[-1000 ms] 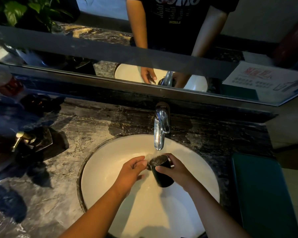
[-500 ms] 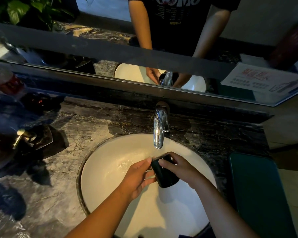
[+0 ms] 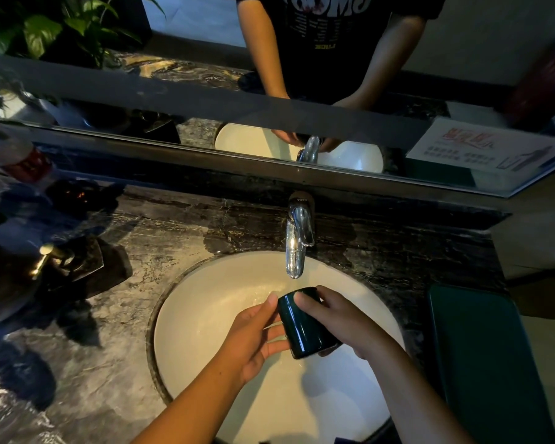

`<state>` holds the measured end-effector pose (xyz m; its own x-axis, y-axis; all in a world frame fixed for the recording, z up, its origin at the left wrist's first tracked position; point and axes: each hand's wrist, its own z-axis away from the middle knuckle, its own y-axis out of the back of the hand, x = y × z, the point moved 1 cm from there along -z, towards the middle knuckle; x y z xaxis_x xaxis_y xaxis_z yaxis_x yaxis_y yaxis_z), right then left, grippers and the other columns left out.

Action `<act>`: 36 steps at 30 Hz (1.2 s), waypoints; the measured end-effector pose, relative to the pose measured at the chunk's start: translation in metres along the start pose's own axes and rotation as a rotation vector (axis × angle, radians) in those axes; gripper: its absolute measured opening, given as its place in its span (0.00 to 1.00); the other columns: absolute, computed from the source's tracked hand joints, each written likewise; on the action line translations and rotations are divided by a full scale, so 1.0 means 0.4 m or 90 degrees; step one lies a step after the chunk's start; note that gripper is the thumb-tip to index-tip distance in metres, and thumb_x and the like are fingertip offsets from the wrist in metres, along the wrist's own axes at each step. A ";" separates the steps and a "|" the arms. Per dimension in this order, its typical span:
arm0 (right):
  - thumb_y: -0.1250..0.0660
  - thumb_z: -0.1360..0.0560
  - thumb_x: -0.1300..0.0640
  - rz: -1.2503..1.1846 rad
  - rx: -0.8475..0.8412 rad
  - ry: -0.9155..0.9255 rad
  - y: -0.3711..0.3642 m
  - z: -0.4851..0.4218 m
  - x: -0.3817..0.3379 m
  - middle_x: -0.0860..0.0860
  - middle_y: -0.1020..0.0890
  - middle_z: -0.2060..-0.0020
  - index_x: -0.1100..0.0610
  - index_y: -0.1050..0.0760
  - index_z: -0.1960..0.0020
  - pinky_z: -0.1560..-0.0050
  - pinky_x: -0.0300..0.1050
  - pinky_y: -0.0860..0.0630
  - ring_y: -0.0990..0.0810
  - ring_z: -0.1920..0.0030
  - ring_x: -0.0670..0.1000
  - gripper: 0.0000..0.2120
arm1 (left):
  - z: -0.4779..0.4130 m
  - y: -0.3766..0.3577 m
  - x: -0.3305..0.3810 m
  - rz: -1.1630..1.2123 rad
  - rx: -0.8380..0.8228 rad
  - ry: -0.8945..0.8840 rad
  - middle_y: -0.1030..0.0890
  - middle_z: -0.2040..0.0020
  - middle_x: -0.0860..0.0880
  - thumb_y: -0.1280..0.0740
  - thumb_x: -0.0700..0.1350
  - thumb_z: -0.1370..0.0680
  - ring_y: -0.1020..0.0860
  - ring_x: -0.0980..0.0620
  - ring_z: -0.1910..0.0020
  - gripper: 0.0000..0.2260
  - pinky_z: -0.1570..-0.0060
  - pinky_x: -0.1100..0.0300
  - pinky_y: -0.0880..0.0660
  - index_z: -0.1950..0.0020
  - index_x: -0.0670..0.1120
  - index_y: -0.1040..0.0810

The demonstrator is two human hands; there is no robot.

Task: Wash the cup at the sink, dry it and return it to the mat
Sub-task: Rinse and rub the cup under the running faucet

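Cup (image 3: 303,323), dark green and glossy, is held over the white sink (image 3: 205,315), just below and in front of the faucet (image 3: 297,245). A second ago it was upright under the spout with its mouth up and water at the brim; it is now tipped well over, its closed base turned up toward the faucet and its mouth down and toward the person. Contents judged to have been poured out.

Right hand (image 3: 346,322) is wrapped round the cup from the side away from the basin's middle, fingers (image 3: 305,301) lying across its upper end. Left hand (image 3: 253,336) is loosely curled against the other side, fingertips touching the wall, not clamped.

Whether water runs from the faucet cannot be told; a wet sheen is seen on the basin under the spout.

To the right of the sink, on the dark marbled tabletop (image 3: 116,315), the green mat (image 3: 484,357) lies bare.

Rinsing judged near its end or between rinses; drying and return to the mat not yet done. No cloth is seen.
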<state>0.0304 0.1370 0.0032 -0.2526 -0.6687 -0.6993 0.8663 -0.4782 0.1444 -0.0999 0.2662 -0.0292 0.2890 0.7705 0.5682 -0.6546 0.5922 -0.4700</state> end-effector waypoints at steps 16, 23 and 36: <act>0.24 0.34 0.42 -0.024 -0.026 0.017 -0.038 -0.092 0.114 0.49 0.19 0.45 0.47 0.25 0.43 0.47 0.44 0.23 0.20 0.41 0.51 0.22 | -0.054 0.061 -0.028 -0.093 0.062 0.050 0.13 0.44 0.45 0.30 0.53 0.23 0.17 0.45 0.43 0.16 0.47 0.53 0.19 0.40 0.46 0.15; 0.22 0.38 0.51 -0.077 0.033 0.081 -0.062 -0.178 0.118 0.57 0.20 0.39 0.53 0.31 0.37 0.43 0.51 0.19 0.20 0.37 0.56 0.32 | -0.108 0.068 -0.007 -0.125 0.115 0.024 0.14 0.44 0.49 0.33 0.50 0.18 0.20 0.47 0.39 0.10 0.44 0.50 0.22 0.42 0.49 0.15; 0.22 0.36 0.54 -0.104 0.105 0.193 -0.068 -0.189 0.107 0.39 0.16 0.43 0.36 0.27 0.36 0.52 0.35 0.21 0.18 0.43 0.41 0.32 | -0.131 0.066 0.024 -0.125 0.102 -0.060 0.14 0.40 0.49 0.36 0.45 0.16 0.21 0.48 0.36 0.11 0.42 0.49 0.24 0.40 0.49 0.15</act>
<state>0.0286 0.1645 -0.0838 -0.2212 -0.3895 -0.8941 0.7384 -0.6657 0.1073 -0.0779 0.3017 -0.0714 0.3600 0.6145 0.7020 -0.6969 0.6774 -0.2355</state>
